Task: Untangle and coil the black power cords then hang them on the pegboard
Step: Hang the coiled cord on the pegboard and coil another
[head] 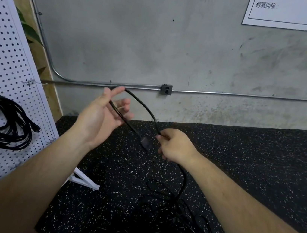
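A black power cord (142,105) loops over the straightened fingers of my left hand (101,117), palm up, in mid-air. Its plug end (146,143) dangles between my hands. My right hand (174,145) pinches the same cord just right of the plug, and the cord drops from it to a tangled pile of black cords (173,223) on the floor. On the white pegboard (4,60) at the left, a coiled black cord (4,121) hangs from a hook.
A bare metal hook (30,82) sticks out of the pegboard above the hung coil. The pegboard's white foot (84,180) rests on the black speckled rubber floor (260,161). A grey concrete wall with metal conduit and an outlet box (166,89) stands behind.
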`<state>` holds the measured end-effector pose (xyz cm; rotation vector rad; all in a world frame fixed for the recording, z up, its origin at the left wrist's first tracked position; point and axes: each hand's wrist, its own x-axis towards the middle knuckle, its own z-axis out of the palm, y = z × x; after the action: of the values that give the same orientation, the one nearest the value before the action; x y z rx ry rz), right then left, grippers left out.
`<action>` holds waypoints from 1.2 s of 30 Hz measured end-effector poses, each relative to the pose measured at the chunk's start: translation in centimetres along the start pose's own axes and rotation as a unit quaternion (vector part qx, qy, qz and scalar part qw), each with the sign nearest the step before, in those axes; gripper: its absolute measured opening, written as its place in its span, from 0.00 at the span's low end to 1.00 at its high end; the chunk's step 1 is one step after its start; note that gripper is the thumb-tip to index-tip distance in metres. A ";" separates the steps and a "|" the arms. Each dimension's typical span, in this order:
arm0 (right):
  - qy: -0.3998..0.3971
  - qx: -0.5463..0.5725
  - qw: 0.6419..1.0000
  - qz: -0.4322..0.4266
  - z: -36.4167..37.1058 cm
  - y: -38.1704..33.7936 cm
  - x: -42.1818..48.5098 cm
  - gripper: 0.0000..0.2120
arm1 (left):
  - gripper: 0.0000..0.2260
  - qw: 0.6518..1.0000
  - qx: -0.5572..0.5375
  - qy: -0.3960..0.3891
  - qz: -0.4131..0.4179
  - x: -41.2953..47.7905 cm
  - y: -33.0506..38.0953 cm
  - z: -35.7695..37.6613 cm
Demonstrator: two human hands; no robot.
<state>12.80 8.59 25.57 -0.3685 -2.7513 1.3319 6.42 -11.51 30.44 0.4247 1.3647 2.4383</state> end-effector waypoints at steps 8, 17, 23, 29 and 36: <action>-0.109 -0.190 0.973 -0.071 1.2 -0.8 -2.5 0.16 | 0.14 0.996 0.086 0.017 0.036 0.1 -1.2 0.8; -0.129 -0.289 0.924 -0.214 1.5 -2.7 -4.2 0.12 | 0.19 0.866 0.484 -0.074 0.106 -1.0 -2.5 0.0; -0.036 -0.258 0.924 -0.279 -0.2 -3.4 -4.4 0.10 | 0.17 0.836 0.536 -0.094 0.064 -2.4 -3.3 1.2; 0.037 -0.076 0.975 -0.207 -1.4 -2.8 -3.8 0.18 | 0.18 0.858 0.508 -0.014 0.077 -1.8 -1.6 1.7; -0.188 0.013 0.979 -0.074 -0.6 4.0 -3.7 0.20 | 0.16 0.960 0.247 0.098 0.086 -0.6 1.6 -0.8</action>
<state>17.19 10.57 22.96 0.1013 -2.9766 1.5318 6.45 -13.14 31.41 0.4393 2.1168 2.2965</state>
